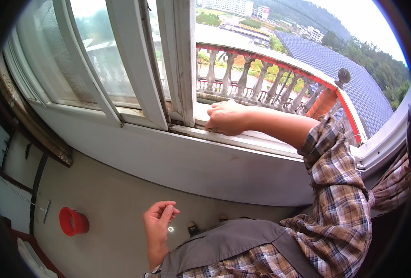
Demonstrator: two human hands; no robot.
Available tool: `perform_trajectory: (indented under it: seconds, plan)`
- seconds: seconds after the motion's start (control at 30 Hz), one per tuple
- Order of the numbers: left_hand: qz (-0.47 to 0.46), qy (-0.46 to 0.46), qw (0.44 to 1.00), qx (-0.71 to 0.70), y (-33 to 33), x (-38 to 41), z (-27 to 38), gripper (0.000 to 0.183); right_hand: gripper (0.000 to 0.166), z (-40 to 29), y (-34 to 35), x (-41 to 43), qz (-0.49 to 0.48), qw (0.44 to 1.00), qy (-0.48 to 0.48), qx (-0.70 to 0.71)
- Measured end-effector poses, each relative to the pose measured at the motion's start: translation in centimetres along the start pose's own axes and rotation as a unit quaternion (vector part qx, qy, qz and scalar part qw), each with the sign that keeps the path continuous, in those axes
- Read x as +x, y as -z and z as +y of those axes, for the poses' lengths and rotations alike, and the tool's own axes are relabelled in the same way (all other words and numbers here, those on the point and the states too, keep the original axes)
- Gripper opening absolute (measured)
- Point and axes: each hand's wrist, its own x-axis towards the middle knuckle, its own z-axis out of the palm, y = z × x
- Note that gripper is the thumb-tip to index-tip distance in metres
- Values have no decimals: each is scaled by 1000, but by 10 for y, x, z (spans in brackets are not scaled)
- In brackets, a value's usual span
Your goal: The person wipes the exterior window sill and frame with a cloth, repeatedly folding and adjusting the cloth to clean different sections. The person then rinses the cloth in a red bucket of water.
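My right hand (228, 118) reaches out over the white sliding-window track (268, 140), its fingers curled down onto the sill beside the upright edge of a sash (188, 69). Whether something lies under those fingers is hidden. Dirt darkens the track just left of the hand. My left hand (159, 217) hovers low in front of my body, above the floor, with fingers bent and the thumb against them; nothing shows in it. Sliding glass panels (104, 62) fill the left part of the window, while the right part lies open to the outside.
A red bucket (74, 221) stands on the floor (115, 208), near a long-handled squeegee (46, 211). A tied curtain (391, 184) hangs at the right. Outside the window runs a balcony balustrade (257, 80). Below the sill is a white wall panel (205, 163).
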Motion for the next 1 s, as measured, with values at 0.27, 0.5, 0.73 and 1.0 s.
perform_trajectory:
  seconds: [0.27, 0.5, 0.73, 1.0]
  plan:
    - [-3, 16, 1000, 13, -2, 2, -8, 11, 33, 14, -6, 4, 36, 996, 83, 13]
    - [5, 19, 1000, 3, -5, 3, -16, 11, 43, 16, -22, -11, 133, 988, 75, -19]
    - [27, 22, 999, -1, -2, -3, -18, 12, 28, 16, -43, -36, 248, 960, 122, -34]
    - [29, 13, 999, 30, -12, -9, -17, 12, 10, 25, -53, -61, 216, 966, 137, -29]
